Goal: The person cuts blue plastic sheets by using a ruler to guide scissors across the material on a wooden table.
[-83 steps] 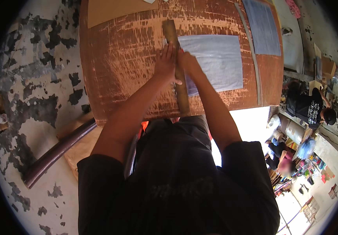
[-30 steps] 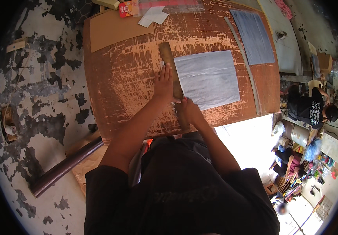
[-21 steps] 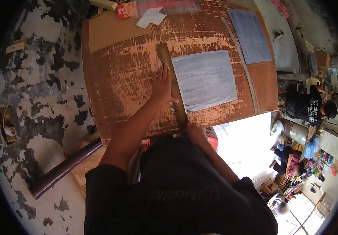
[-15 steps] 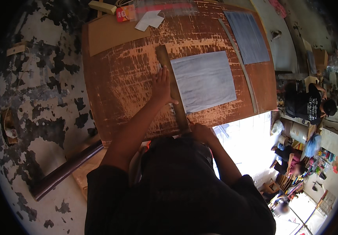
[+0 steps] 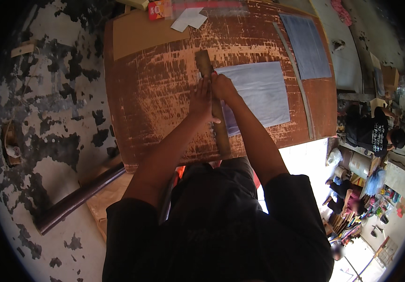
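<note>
The tabletop [image 5: 153,94] is red-brown, scuffed all over with pale tan streaks and crosshatching. The straightedge [image 5: 221,134] is dark olive-brown; the small tool [image 5: 214,72] in the right hand [image 5: 223,86] shows red. The middle sheet [image 5: 261,91] is pale blue-grey, faintly streaked — the far-right sheet [image 5: 306,47] a deeper slate blue. Far left, the cardboard [image 5: 141,37] is plain tan. The left wall [image 5: 64,129] is off-white — blotched charcoal.

Paint peels in dark, ragged patches from a whitewashed wall [image 5: 54,183] to the left of a scuffed brown worktable [image 5: 136,89] in a cluttered workshop, where white glare washes out the floor [image 5: 301,162] at right, near a crowded heap of goods [image 5: 388,192] and a brown cardboard box [image 5: 390,76]
</note>
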Motion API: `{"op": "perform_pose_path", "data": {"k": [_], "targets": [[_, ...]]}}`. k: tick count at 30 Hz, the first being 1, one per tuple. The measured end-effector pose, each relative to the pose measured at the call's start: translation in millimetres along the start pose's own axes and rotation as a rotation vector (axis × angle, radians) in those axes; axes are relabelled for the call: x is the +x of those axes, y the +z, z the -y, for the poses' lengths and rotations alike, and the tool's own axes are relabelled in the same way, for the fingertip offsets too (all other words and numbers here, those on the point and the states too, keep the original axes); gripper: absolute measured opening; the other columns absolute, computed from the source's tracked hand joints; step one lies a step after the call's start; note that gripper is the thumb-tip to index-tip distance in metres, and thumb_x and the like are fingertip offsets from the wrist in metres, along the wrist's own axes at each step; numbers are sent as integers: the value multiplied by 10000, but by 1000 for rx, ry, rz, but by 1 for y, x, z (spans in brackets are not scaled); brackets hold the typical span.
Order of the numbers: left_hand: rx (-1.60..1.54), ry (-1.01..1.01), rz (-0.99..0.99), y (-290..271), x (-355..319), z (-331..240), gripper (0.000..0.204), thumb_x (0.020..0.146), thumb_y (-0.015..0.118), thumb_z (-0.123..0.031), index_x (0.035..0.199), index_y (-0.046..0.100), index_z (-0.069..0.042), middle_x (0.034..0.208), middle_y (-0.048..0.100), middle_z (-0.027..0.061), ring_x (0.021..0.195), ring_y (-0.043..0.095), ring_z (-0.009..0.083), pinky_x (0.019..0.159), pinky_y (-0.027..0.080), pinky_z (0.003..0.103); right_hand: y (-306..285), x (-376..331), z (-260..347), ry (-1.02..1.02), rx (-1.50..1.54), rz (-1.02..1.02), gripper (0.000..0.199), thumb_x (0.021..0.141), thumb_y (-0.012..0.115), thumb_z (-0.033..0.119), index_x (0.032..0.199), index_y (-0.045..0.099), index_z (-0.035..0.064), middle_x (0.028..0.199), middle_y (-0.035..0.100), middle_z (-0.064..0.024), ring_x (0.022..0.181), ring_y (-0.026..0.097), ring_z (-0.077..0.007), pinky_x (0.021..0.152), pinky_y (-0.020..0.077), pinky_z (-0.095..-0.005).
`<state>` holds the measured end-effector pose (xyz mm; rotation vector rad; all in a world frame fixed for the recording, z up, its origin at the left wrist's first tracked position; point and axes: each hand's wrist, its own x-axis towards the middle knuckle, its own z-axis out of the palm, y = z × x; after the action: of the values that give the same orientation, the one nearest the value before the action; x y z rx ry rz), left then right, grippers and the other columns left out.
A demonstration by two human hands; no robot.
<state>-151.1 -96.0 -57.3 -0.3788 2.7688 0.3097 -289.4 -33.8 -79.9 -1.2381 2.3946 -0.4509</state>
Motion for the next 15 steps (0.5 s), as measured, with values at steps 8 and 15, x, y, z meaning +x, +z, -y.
{"op": "perform_pose_path", "data": {"k": [8, 15], "targets": [[82, -19, 127, -17, 5, -8, 1606, 539, 897, -781, 1670, 116, 50, 1755, 13, 265, 1639, 31, 393, 1287, 118, 627, 0, -40, 2, 61, -16, 61, 453, 1134, 343, 291, 1138, 610, -76, 1058, 689, -371, 986, 694, -538, 783, 587, -568], [117, -72, 112, -7, 4, -5, 1665, 511, 874, -823, 1673, 54, 43, 1767, 1, 228, 1644, 62, 351, 1274, 143, 658, 9, -161, 23, 324, 310, 78, 553, 1136, 342, 417, 1188, 600, -69, 1090, 668, -418, 1035, 649, -586, 864, 532, -621]]}}
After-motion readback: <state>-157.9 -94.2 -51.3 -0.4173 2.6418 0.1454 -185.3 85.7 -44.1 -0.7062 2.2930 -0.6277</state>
